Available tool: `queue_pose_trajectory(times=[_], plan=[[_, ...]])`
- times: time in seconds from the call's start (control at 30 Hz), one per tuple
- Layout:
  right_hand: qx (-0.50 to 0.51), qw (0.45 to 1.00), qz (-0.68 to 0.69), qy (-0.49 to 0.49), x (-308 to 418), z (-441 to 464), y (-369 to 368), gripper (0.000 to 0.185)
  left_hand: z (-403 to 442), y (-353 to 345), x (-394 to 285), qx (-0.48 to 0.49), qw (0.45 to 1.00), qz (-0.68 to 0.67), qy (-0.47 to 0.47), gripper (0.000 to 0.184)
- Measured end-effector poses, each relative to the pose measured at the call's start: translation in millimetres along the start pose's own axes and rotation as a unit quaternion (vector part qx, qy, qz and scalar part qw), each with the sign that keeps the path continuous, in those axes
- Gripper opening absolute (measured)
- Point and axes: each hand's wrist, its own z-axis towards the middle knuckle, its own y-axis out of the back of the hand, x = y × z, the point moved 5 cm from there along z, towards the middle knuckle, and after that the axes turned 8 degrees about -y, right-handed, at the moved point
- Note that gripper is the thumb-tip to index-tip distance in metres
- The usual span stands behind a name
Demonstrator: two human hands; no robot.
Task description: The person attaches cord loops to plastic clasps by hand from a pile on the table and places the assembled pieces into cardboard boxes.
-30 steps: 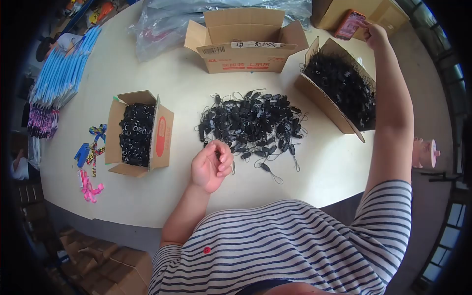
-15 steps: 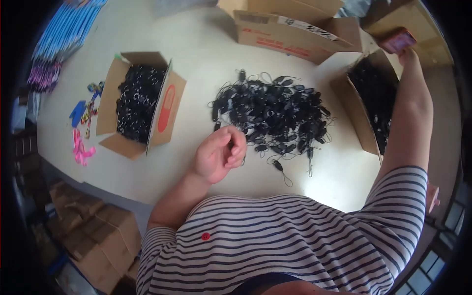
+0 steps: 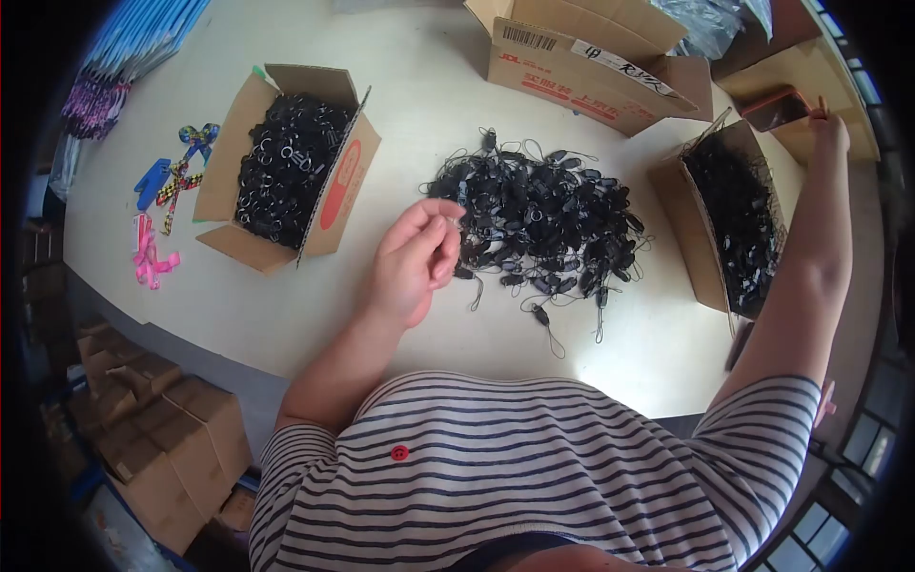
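Note:
My left hand (image 3: 416, 259) is at the left edge of a pile of small black phone straps (image 3: 543, 224) with thin cord loops. Its fingers are curled together, and whatever they may hold is hidden. My right arm stretches to the far right. There my right hand (image 3: 830, 124) grips the right edge of a phone (image 3: 778, 112) in a red case, its screen dark. Just below the phone stands an open cardboard box (image 3: 688, 224) filled with black straps (image 3: 732, 210).
On the left, another open box (image 3: 345, 191) holds black pieces with metal rings (image 3: 286, 172). Colourful lanyards (image 3: 152, 257) lie beyond it, and blue packets (image 3: 138, 43) are stacked at the far left. A large carton (image 3: 572, 76) stands at the back. Brown cartons (image 3: 181, 439) sit below the table edge.
My left hand has moved slightly up and left, its fingers closing further. My right hand has shifted right and slightly down, and the phone's lit screen is now dark. The view has also shifted.

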Motion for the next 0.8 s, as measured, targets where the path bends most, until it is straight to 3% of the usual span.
queue_pose_trajectory(times=[0.07,0.1,0.17,0.2,0.3,0.33,0.43,0.5,0.53,0.57,0.6,0.67,0.7,0.77,0.8], plan=[[0.078,0.994,-0.080,0.006,-2,-34,-27,0.019,1,5,-2,0.008,0.991,0.130,-0.045,0.019],[0.116,0.986,-0.119,0.009,-5,-62,-44,0.017,2,7,-4,0.021,0.958,0.252,-0.134,0.018],[0.188,0.963,-0.193,0.015,-8,-109,-71,0.016,0,-2,-5,0.049,0.824,0.478,-0.300,0.015],[0.226,0.955,-0.195,0.004,-9,-112,-86,0.015,-3,-5,-4,0.029,0.844,0.486,-0.222,0.010],[0.351,0.905,-0.238,0.037,-36,-175,-125,0.013,-8,-15,-9,0.081,0.805,0.568,-0.152,0.014],[0.377,0.885,-0.268,0.049,-57,-221,-132,0.011,-8,-18,-7,0.102,0.780,0.593,-0.171,0.017],[0.401,0.799,-0.436,0.102,-135,-385,-132,0.010,-8,-16,4,0.112,0.712,0.598,-0.349,0.017],[0.412,0.714,-0.550,0.135,-179,-469,-113,0.013,-6,-14,8,0.115,0.698,0.598,-0.376,0.014],[0.433,0.673,-0.591,0.104,-203,-483,-99,0.020,-7,-14,8,0.116,0.691,0.598,-0.390,0.013],[0.473,0.601,-0.595,0.246,-214,-511,-76,0.008,-7,-16,4,0.106,0.712,0.598,-0.352,0.011],[0.511,0.496,-0.653,0.256,-239,-519,-56,0.019,-10,-20,-3,0.095,0.733,0.596,-0.313,0.010],[0.546,0.374,-0.729,0.177,-283,-556,-14,0.016,-12,-21,-7,0.075,0.764,0.575,-0.284,0.007],[0.530,0.354,-0.748,0.187,-302,-557,8,0.015,-12,-21,-6,0.068,0.775,0.555,-0.295,0.007],[0.484,0.421,-0.737,0.212,-325,-552,39,0.016,-12,-23,-8,0.065,0.787,0.519,-0.326,0.006],[0.484,0.441,-0.734,0.177,-332,-550,49,0.014,-13,-25,-9,0.071,0.789,0.504,-0.345,0.006]])
